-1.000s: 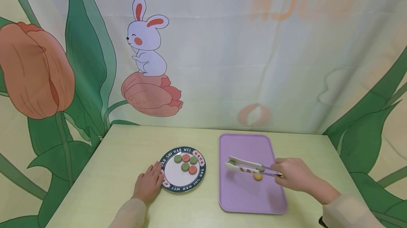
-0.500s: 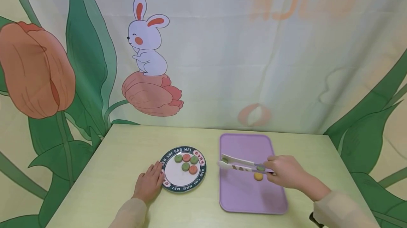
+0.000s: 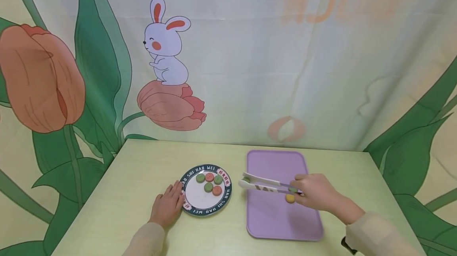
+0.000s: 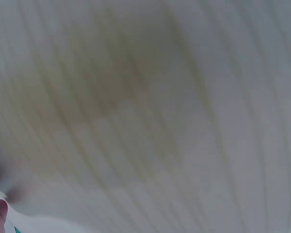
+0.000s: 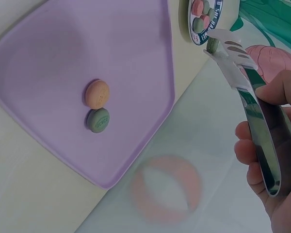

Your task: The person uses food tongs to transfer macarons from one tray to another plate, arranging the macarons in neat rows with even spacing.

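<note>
My right hand [image 3: 315,192] grips the handles of tongs [image 3: 265,188] with white tips. Between those tips is a small round green cookie-like piece [image 5: 212,45], raised over the tray's left edge. On the purple tray [image 3: 282,220] lie a yellow round piece [image 3: 290,198] and a green round piece [image 5: 98,120], side by side. My left hand [image 3: 166,204] lies with fingers extended at the left rim of a white plate [image 3: 205,212] with a dark patterned border. Several green and pink round pieces [image 3: 208,187] sit on that plate.
Plate and tray stand apart on a pale wooden table [image 3: 221,236], the plate on the left. A printed curtain [image 3: 235,69] hangs behind the table's far edge. Pale blurred fabric [image 4: 184,121] fills most of the left wrist view.
My right hand has moved left with the tongs and the green piece, bringing the tips past the tray's left edge. My left hand has stayed at the plate.
</note>
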`<action>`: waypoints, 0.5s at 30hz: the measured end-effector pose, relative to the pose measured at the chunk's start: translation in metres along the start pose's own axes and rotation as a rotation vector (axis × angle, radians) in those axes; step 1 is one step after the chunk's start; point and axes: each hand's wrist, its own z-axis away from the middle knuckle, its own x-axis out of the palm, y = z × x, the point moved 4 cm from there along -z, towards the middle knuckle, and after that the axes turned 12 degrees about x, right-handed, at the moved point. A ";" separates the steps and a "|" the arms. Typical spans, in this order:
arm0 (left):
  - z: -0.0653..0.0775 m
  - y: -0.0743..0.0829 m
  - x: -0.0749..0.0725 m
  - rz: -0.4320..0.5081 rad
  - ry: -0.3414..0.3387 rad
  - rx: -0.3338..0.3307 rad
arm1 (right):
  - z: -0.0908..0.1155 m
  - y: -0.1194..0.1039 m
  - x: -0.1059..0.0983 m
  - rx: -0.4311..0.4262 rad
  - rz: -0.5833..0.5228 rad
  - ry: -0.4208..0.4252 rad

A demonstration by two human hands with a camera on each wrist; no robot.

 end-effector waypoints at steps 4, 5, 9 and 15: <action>0.000 0.000 0.000 -0.003 -0.006 -0.002 | -0.003 -0.004 -0.001 -0.003 -0.009 -0.009; 0.000 0.000 0.000 -0.004 -0.008 -0.002 | -0.004 -0.005 0.000 -0.002 -0.009 -0.014; 0.000 0.001 -0.001 -0.001 -0.010 -0.006 | -0.008 -0.008 0.001 -0.001 -0.016 -0.019; 0.000 0.002 -0.002 0.005 -0.011 -0.009 | -0.014 -0.014 0.006 -0.024 -0.004 0.011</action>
